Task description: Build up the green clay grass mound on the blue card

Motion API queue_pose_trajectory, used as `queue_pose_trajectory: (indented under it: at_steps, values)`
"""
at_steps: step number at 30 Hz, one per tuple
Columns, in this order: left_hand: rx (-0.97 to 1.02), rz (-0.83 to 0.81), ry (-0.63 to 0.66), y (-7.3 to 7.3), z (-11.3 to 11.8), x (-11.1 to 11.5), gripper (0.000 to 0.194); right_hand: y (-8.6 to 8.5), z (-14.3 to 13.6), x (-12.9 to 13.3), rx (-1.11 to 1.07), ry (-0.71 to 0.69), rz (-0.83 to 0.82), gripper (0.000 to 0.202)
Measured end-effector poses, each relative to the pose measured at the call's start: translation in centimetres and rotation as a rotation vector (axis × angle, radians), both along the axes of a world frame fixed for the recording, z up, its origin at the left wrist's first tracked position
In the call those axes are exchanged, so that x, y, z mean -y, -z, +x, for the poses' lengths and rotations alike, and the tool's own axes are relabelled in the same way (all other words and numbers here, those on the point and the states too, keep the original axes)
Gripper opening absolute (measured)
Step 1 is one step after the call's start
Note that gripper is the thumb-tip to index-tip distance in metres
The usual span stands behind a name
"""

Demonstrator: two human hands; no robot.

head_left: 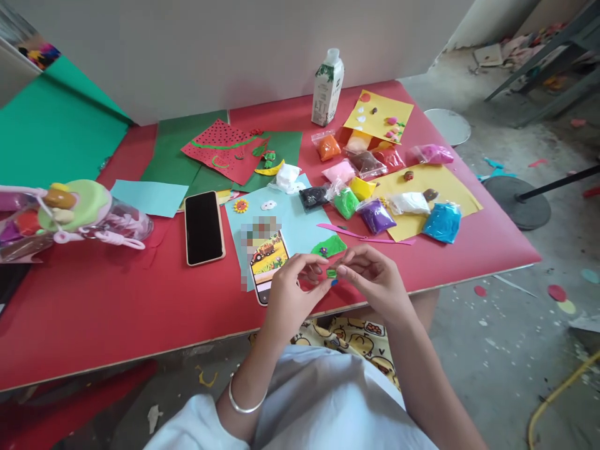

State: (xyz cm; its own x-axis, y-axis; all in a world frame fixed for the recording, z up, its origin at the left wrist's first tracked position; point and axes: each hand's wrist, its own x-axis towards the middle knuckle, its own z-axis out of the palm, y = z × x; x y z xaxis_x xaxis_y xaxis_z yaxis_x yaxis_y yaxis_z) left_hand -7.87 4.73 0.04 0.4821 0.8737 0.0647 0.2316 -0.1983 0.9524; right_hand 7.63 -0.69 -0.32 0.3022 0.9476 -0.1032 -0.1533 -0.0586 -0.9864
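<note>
- At the near edge of a red table [154, 312], a person's left hand [295, 281] and right hand [377, 278] meet fingertip to fingertip, pinched on a small green piece [332, 273]; how the grip is shared cannot be told.
- Just beyond the fingers, a flat green patch [335, 244] bears a small purple bit.
- Across the table's right half, clear bags hold soft lumps, one colour to each: the orange bag [327, 147], brown bag [368, 164], black bag [313, 197], green bag [345, 204], purple bag [376, 216] and blue bag [442, 222] among them.
- At far left, a clear container [129, 220] shows pink contents, too blurred to name.
- Near the back edge, a white bottle [327, 90] stands upright, printed with green leaves; its lettering is too small to read.
- Beside the left hand, a lit phone [270, 262] displays a red tractor and loaded cart, its screen partly pixelated.
- Farther left lies a second phone [204, 228], its screen dark.
</note>
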Motion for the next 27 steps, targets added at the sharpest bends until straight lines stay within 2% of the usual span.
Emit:
queue_pose_trajectory:
  at_steps: [5, 9, 12, 16, 19, 23, 27]
  values:
    - [-0.042, 0.193, -0.027, 0.0, 0.2, 0.4, 0.007, 0.2, -0.1, 0.6, 0.002, -0.044, 0.015, 0.029]
    - [-0.053, 0.273, -0.053, -0.1, 0.4, 0.8, 0.007, 0.3, -0.2, 0.7, 0.068, -0.022, 0.008, 0.030]
    - [-0.023, 0.198, -0.061, -0.1, 0.3, 0.9, 0.007, 0.3, -0.2, 0.6, 0.054, 0.013, 0.023, 0.029]
    - [0.154, -0.157, -0.028, 0.1, 0.0, 0.9, 0.006, 0.3, -0.3, 0.4, 0.006, 0.057, 0.036, 0.026]
    - [0.230, -0.290, -0.028, 0.3, -0.1, 0.9, 0.013, 0.3, -0.4, 0.3, -0.023, 0.065, 0.034, 0.026]
    - [0.205, -0.199, -0.074, 0.3, -0.1, 1.0, 0.026, 0.2, -0.2, 0.7, -0.051, 0.025, 0.017, 0.027]
    - [0.190, -0.043, -0.043, 0.5, 0.1, 1.0, 0.023, -0.1, 0.1, 1.3, -0.061, -0.020, 0.022, 0.030]
